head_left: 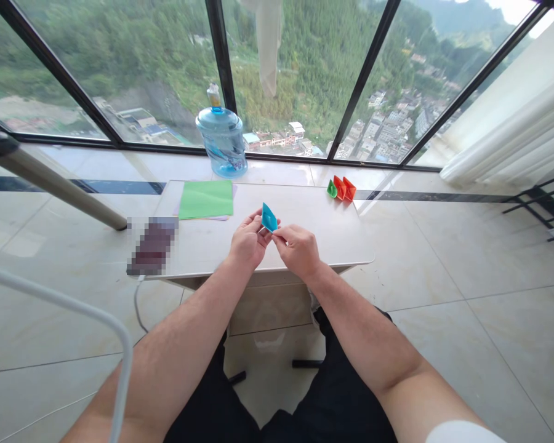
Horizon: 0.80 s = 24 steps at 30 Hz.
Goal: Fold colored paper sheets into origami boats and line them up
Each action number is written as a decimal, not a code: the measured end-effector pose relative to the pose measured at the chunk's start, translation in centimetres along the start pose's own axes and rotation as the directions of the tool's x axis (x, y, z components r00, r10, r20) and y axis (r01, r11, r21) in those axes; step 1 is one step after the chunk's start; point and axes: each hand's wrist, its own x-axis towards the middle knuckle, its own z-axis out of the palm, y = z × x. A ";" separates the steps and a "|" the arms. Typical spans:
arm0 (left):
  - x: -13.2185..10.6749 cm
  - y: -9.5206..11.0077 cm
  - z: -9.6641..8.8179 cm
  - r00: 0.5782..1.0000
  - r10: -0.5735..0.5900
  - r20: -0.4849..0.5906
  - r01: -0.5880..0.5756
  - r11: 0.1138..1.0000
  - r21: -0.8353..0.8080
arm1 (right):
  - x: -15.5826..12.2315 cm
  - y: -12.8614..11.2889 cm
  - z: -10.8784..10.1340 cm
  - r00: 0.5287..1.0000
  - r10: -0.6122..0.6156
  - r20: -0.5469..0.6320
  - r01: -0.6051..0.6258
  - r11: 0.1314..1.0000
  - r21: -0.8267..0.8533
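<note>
A small blue folded paper boat [269, 218] is held above the near half of a low white table [300, 206]. My left hand [251, 237] cups it from the left, its fingers closed round the far side and underside. With thumb and forefinger, my right hand [298, 247] pinches the boat's near right tip. At the table's far right corner stand a green paper boat [332, 189] and two red paper boats [344, 188], side by side. Green paper sheets [206, 199] lie stacked on the far left, with purplish edges showing beneath.
A blurred-out dark phone-like object [152, 246] lies at the table's left edge, a white cable [138, 307] running from it. Behind the table, a large blue water bottle [222, 141] stands by the windows. A slanted pole [60, 181] and white tube [96, 314] are at left.
</note>
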 end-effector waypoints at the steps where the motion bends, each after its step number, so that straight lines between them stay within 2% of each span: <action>1: 0.0 0.0 0.0 1.000 -0.013 0.001 0.013 1.000 -0.007 | 0.0 0.0 0.0 1.000 -0.008 0.003 0.008 1.000 -0.027; 5: -0.1 0.4 -0.1 0.999 -0.047 0.014 0.047 0.999 0.001 | 0.0 0.0 -0.2 0.999 -0.034 0.013 0.035 0.993 -0.111; 8: -0.2 0.7 -0.3 0.999 -0.015 0.035 0.013 0.999 0.050 | 0.0 -0.1 -0.3 0.999 -0.041 0.026 0.045 0.990 -0.134; 13: 0.0 0.7 -0.7 0.999 0.021 0.028 -0.025 0.990 0.140 | -0.1 -0.4 -0.4 0.998 0.020 0.063 -0.018 0.999 -0.039; 16: 0.1 0.6 -0.8 0.999 0.027 0.030 -0.032 0.987 0.159 | 0.1 -0.5 -0.5 0.992 0.122 0.027 -0.125 0.986 0.110; 19: 0.0 0.2 -0.6 1.000 0.016 0.017 -0.019 0.978 0.206 | 0.7 -0.2 -0.5 0.941 0.339 -0.022 -0.321 0.910 0.262; 21: -0.2 -0.1 -0.5 1.000 0.026 0.008 -0.027 0.958 0.284 | 1.1 0.3 -0.5 0.891 0.454 0.004 -0.430 0.842 0.325; 24: -0.4 -0.6 -0.5 0.996 0.088 0.033 -0.094 0.889 0.449 | 1.4 0.9 -0.2 0.866 0.492 0.088 -0.492 0.810 0.319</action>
